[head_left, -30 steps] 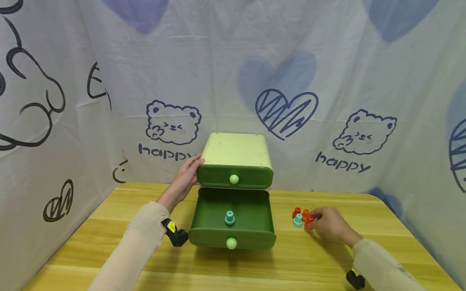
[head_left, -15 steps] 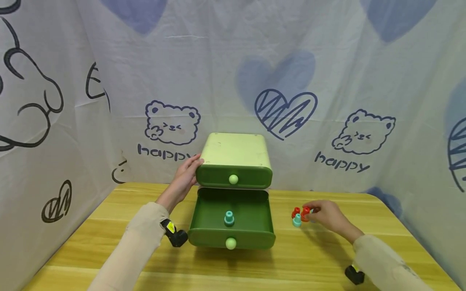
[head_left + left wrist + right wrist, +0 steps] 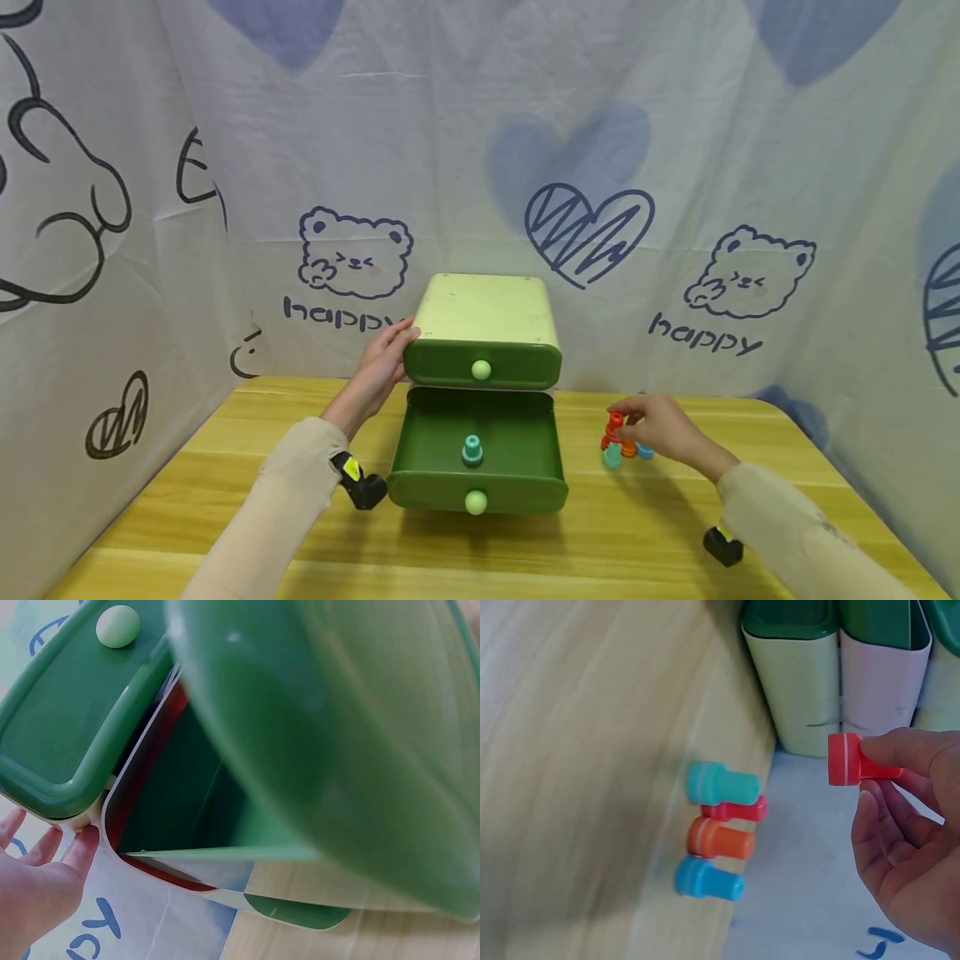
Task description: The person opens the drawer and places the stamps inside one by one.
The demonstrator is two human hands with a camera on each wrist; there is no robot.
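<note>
In the head view my right hand (image 3: 666,429) pinches a red toy stamp (image 3: 844,759) by its narrow handle, lifted off the table. Below it a teal stamp (image 3: 731,786), another red stamp (image 3: 744,809), an orange stamp (image 3: 721,840) and a blue stamp (image 3: 709,879) stand close together. My left hand (image 3: 381,360) rests its fingers against the left side of a small green drawer cabinet (image 3: 487,308). Its lower drawer (image 3: 517,492) is pulled out, with one teal stamp (image 3: 472,451) upright inside. The upper drawer (image 3: 517,364) is closed.
The cabinet stands on a wooden table (image 3: 300,533), near a printed cloth (image 3: 465,150) hanging behind. The pulled-out drawer juts toward the front, its round knob (image 3: 476,502) facing me. The loose stamps are right of the cabinet.
My right hand has raised the red stamp and carried it left and slightly back, uncovering the orange and blue stamps. My left hand and the cabinet stay in place.
</note>
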